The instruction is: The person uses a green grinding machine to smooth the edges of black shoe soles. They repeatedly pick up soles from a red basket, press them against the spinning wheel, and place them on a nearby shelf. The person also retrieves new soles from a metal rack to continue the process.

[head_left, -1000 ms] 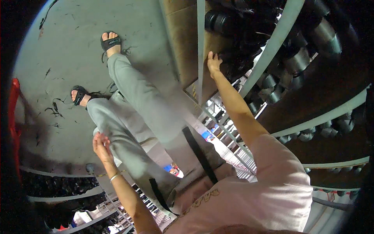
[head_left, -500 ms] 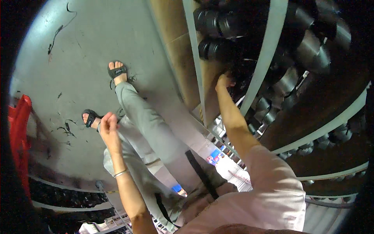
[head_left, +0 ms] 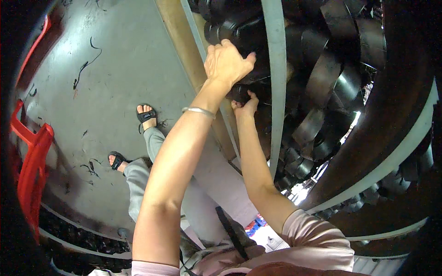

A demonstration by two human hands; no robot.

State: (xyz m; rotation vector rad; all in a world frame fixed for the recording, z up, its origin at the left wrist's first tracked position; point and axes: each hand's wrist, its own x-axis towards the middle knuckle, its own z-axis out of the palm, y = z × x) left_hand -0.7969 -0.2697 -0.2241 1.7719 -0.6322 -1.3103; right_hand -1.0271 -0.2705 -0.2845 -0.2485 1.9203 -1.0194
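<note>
Both my hands reach into a shelf bay filled with glossy black rolls (head_left: 338,87), which look like coiled strips. My left hand (head_left: 228,62), a bangle at its wrist, lies knuckles up over the dark rolls at the front. Its thumb points right, and the curled fingertips are hidden, so what they grip does not show. Just below it, my right hand (head_left: 246,106) is closed on the end of a black roll (head_left: 239,93), thumb on one side and fingers on the other. The dark interior hides most of this roll.
A pale upright post (head_left: 275,83) stands just right of my hands. Curved shelf edges (head_left: 391,158) and more black rolls run along the right. Black scraps (head_left: 83,73) lie on the grey floor (head_left: 115,55). A red plastic object (head_left: 37,161) is at far left.
My left hand has risen from beside my legs to the rolls. My right hand has shifted slightly down and left and now holds a roll's end. The view has turned toward the shelf.
</note>
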